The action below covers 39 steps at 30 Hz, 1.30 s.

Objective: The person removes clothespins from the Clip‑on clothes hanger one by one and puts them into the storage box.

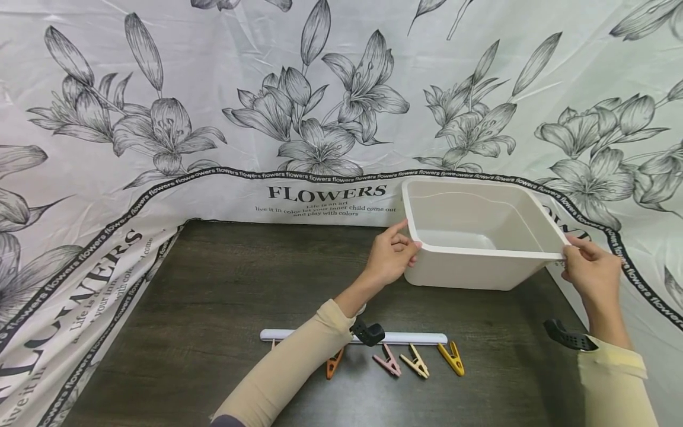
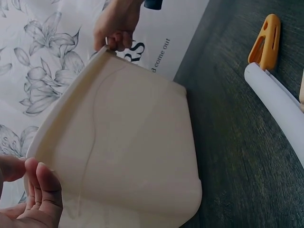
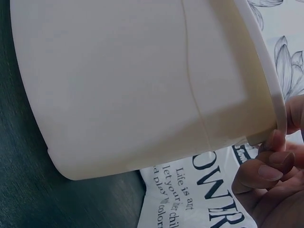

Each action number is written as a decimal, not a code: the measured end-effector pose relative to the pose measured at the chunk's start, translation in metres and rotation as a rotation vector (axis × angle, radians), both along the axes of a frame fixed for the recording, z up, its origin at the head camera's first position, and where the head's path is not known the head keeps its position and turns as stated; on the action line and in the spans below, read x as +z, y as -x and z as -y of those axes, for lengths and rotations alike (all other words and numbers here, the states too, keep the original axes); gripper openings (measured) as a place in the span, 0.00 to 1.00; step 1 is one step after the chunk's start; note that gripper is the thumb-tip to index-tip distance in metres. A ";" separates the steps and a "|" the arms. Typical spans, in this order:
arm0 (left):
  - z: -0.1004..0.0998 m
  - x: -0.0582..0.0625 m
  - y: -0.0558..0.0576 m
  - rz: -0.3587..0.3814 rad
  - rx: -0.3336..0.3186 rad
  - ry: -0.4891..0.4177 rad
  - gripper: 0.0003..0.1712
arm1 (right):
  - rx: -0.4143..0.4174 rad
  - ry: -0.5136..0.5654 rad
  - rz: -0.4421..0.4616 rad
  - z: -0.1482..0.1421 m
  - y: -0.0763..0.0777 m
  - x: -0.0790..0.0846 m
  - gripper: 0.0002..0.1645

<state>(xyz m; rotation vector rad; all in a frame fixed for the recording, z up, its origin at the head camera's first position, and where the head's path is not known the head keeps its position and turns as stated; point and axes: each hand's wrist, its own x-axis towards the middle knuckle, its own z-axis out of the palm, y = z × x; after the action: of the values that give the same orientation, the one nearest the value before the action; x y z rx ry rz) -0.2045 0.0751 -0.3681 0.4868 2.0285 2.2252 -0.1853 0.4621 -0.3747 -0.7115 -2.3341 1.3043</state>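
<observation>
A cream plastic bin [image 1: 459, 270] stands at the back right of the dark table, its inside bare in the head view. My left hand [image 1: 392, 255] pinches the rim at its near left corner. At the near right corner my right hand [image 1: 592, 270] grips the rim between thumb and curled fingers. Both wrist views show the bin's outer wall [image 2: 128, 133] close up, with the right wrist view showing my right fingers [image 3: 270, 172] under the lip. Whether the bin's base touches the table is hard to tell.
Nearer the front lies a white rail [image 1: 411, 338], partly behind my left forearm. Clothespins hang along it: orange [image 1: 334, 363], pink [image 1: 388, 360], cream [image 1: 415, 360] and yellow [image 1: 452, 359]. A flower-printed cloth [image 1: 320, 118] rises behind the table [image 1: 240, 267] and along its sides.
</observation>
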 end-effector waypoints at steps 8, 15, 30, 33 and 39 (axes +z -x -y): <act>0.008 -0.002 0.000 0.007 0.011 -0.024 0.34 | 0.019 0.015 0.007 0.007 0.000 0.000 0.26; 0.016 -0.001 0.000 0.001 0.009 -0.042 0.34 | 0.037 0.028 -0.040 0.015 0.000 0.002 0.25; 0.034 -0.001 0.003 -0.007 0.005 -0.035 0.34 | 0.118 0.106 -0.083 0.025 0.003 0.002 0.21; 0.036 -0.001 0.003 -0.002 0.009 -0.042 0.34 | 0.125 0.089 -0.069 0.026 0.003 0.001 0.22; 0.041 -0.001 0.001 0.003 0.007 -0.070 0.34 | 0.145 0.056 -0.048 0.030 0.002 0.000 0.23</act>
<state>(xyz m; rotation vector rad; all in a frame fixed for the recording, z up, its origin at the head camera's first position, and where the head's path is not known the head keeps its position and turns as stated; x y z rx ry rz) -0.2058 0.0344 -0.3691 0.4833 1.9592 2.3061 -0.1877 0.4324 -0.3751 -0.5298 -2.3564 1.4363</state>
